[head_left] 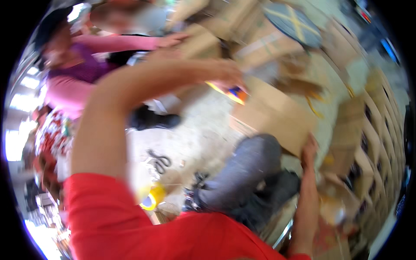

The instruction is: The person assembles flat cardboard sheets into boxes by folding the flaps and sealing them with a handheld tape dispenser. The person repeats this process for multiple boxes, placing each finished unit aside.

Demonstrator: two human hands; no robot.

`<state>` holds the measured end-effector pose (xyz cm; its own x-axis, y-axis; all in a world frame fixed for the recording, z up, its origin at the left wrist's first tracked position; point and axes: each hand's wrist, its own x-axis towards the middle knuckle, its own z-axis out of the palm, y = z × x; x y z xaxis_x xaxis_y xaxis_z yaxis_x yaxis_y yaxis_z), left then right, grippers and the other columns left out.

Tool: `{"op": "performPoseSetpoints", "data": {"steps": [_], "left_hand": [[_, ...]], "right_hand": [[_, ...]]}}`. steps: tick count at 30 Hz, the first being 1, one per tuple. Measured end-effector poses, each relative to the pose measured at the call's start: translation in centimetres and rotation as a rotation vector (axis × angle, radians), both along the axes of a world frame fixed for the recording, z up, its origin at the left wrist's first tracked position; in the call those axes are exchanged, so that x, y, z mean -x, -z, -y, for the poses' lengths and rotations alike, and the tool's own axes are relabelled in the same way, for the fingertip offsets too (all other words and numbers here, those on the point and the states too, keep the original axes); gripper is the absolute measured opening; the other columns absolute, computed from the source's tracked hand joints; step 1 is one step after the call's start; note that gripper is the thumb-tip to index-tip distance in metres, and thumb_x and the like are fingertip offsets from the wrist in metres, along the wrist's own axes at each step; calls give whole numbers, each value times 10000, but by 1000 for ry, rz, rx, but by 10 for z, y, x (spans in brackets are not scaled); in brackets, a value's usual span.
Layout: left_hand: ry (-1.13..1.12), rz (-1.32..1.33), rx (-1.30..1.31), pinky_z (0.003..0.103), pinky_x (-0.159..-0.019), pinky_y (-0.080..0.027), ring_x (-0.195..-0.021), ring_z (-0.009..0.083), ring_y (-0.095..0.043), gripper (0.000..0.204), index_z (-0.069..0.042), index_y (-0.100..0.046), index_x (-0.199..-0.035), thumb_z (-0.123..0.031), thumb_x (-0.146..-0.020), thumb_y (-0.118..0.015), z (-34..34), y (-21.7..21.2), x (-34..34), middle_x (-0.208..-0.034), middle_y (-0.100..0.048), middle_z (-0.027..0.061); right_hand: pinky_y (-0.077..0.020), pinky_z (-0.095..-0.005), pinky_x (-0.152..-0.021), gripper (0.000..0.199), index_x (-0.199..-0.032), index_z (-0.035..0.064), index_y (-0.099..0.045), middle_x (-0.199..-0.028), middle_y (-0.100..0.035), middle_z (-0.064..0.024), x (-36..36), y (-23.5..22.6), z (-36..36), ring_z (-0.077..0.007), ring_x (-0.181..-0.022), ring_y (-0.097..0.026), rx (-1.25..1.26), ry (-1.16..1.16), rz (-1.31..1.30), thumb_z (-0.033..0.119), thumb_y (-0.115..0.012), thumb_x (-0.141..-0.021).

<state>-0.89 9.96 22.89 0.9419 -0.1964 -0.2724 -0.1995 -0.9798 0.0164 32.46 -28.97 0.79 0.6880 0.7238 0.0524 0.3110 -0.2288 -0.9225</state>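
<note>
A brown cardboard box (277,115) rests tilted by my raised knee. My left arm reaches across from the left, elbow lifted. At the box's far left corner, my left hand (227,74) is closed around a small orange-and-blue object (237,94); motion blur hides its exact kind. A yellow strip shows beside that hand. My right hand (309,151) grips the near right edge of the same box, with its thumb and some fingers partly hidden.
A person in pink sleeves (69,86) works at far left, a hand on another carton (199,43). Stacked open cartons (368,143) line the right. A yellow tape roll (154,197) and a dark cord (159,161) lie on the floor. A round grey lid-like disc (292,24) sits behind.
</note>
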Motion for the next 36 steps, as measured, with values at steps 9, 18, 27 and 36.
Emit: {"op": "performPoseSetpoints", "data": {"steps": [9, 18, 27, 36], "left_hand": [[-176, 50, 156, 517, -745, -544, -905, 424, -688, 734, -418, -462, -1508, -360, -857, -796, 5, 28, 35, -986, -681, 159], [-285, 334, 476, 474, -730, -488, -778, 356, -605, 865, -458, -337, -1599, -294, -882, -791, 41, 122, 6, -891, -583, 128], [-293, 410, 586, 461, -718, -546, -806, 308, -619, 976, -513, -296, -1593, -201, -835, -827, 20, 217, 9, -912, -580, 95], [-318, 300, 509, 448, -693, -542, -798, 294, -636, 927, -474, -303, -1604, -247, -861, -809, 14, 318, 6, -892, -567, 89]], "right_hand": [[-506, -334, -839, 514, -1248, -33, -640, -1093, -688, -91, 23, -49, -24, -192, -958, -638, 24, 190, -444, 430, -467, -1106], [-472, -333, -599, 512, -1085, 23, -663, -824, -629, -17, -81, -46, 1, -128, -681, -576, 294, 193, -258, 490, -452, -1103], [-534, -320, -879, 564, -1330, 1, -608, -1128, -703, -71, -64, -61, -9, -163, -1017, -657, 316, 195, -266, 487, -417, -1115], [-569, -321, -815, 581, -1368, 33, -575, -1193, -681, -90, -63, -68, -5, -178, -1000, -672, 398, 218, -272, 521, -394, -1109]]}}
